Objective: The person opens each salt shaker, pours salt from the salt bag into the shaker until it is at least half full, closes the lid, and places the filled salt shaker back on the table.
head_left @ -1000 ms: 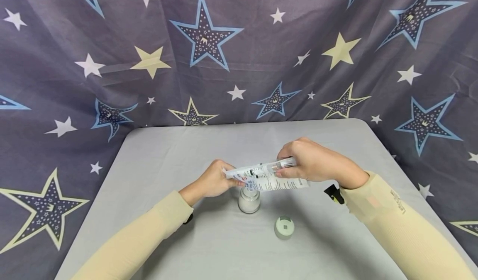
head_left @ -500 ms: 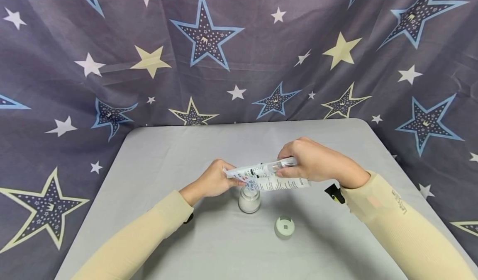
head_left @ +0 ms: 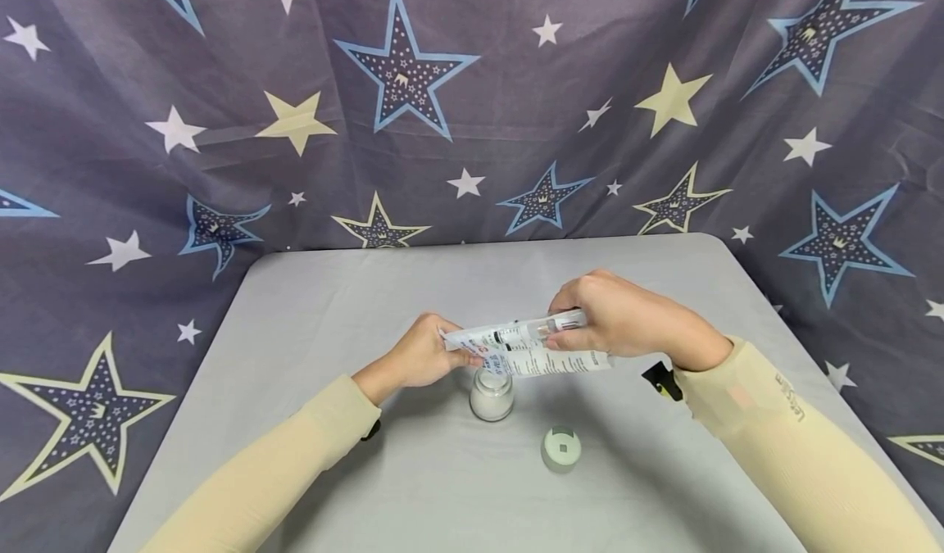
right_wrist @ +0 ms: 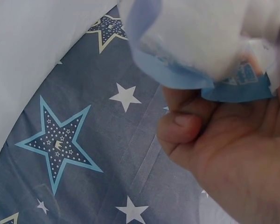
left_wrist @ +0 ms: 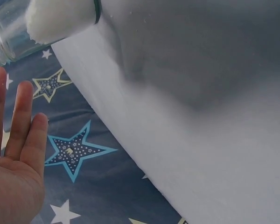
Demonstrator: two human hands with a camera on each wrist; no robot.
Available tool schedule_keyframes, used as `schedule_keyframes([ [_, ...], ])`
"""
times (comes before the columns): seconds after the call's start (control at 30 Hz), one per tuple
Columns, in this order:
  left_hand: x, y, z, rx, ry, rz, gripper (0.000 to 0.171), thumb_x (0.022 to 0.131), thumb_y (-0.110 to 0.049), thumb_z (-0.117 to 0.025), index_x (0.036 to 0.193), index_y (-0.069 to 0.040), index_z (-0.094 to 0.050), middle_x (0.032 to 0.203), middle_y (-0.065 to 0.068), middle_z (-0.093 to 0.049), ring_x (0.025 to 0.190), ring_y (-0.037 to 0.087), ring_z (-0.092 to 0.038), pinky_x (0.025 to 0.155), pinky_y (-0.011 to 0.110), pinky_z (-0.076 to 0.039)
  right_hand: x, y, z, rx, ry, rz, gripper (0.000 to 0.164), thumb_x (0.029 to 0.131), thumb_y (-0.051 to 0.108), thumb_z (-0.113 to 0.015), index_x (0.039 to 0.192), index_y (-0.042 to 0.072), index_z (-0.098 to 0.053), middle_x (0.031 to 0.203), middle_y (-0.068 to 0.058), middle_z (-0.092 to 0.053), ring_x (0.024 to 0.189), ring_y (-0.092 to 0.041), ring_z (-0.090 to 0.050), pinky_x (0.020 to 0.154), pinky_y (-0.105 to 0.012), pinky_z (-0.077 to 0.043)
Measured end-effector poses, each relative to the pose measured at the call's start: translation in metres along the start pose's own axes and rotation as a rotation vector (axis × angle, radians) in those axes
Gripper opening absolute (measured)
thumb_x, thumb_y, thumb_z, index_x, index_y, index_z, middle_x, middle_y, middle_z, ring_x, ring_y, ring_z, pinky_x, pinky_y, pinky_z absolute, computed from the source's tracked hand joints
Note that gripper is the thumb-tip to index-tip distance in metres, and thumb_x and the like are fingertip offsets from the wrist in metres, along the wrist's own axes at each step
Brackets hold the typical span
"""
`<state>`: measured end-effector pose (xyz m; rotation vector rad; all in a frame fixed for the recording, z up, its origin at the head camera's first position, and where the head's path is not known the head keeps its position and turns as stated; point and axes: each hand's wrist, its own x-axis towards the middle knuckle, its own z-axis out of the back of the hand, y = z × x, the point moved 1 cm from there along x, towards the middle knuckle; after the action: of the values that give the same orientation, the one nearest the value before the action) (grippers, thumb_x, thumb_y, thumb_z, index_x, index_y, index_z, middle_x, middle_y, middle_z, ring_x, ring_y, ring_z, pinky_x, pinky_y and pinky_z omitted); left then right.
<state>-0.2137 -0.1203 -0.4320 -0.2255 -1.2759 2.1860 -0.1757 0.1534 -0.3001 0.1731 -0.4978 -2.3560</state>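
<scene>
A printed plastic bag [head_left: 527, 348] of white grainy stuff is held tilted between both hands, its left end low over a clear glass jar [head_left: 492, 397]. My left hand [head_left: 426, 352] pinches the bag's left end near the jar's mouth. In the left wrist view, three fingers of it stand extended beside the threaded rim. White grains [left_wrist: 60, 18] fill the jar's lower part, with a whitish stream inside. My right hand [head_left: 608, 315] grips the bag's raised right end; the right wrist view has its fingers curled under the blue-edged bag [right_wrist: 191, 51].
A pale green round lid [head_left: 561, 449] lies on the grey-covered table [head_left: 332, 487], right of and nearer than the jar. Star-patterned dark cloth [head_left: 472, 143] hangs behind and beside the table. A black-and-yellow piece [head_left: 661, 381] sits under the right wrist.
</scene>
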Motion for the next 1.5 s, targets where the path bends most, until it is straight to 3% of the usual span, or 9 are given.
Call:
schedule_keyframes([
  [0.3, 0.0019, 0.0021, 0.0005, 0.008, 0.006, -0.006, 0.015, 0.079, -0.006, -0.086, 0.094, -0.006, -0.082, 0.088, -0.001, -0.079, 0.087, 0.013, -0.075, 0.085, 0.033, -0.058, -0.0015, -0.0009, 0.0025, 0.032, 0.003, -0.015, 0.011, 0.088, 0.025, -0.082, 0.092, 0.016, -0.076, 0.082, 0.011, -0.068, 0.07, -0.006, -0.06, 0.065, -0.028, -0.052],
  [0.93, 0.0007, 0.0023, 0.0011, 0.03, 0.009, 0.012, 0.015, 0.08, -0.007, -0.086, 0.094, -0.006, -0.082, 0.088, -0.001, -0.079, 0.089, 0.014, -0.075, 0.083, 0.032, -0.059, 0.0003, 0.0002, 0.0002, 0.013, -0.002, 0.0, 0.009, 0.086, 0.025, -0.082, 0.083, 0.023, -0.073, 0.077, 0.015, -0.064, 0.067, -0.007, -0.056, 0.062, -0.029, -0.049],
  [1.5, -0.0008, 0.0049, -0.002, 0.042, -0.004, 0.003, 0.015, 0.077, -0.009, -0.089, 0.091, -0.008, -0.083, 0.086, -0.002, -0.078, 0.086, 0.012, -0.075, 0.081, 0.031, -0.059, 0.0011, -0.0001, -0.005, 0.005, -0.021, 0.031, 0.009, 0.087, 0.024, -0.081, 0.083, 0.021, -0.074, 0.075, 0.015, -0.064, 0.065, -0.005, -0.054, 0.062, -0.028, -0.048],
])
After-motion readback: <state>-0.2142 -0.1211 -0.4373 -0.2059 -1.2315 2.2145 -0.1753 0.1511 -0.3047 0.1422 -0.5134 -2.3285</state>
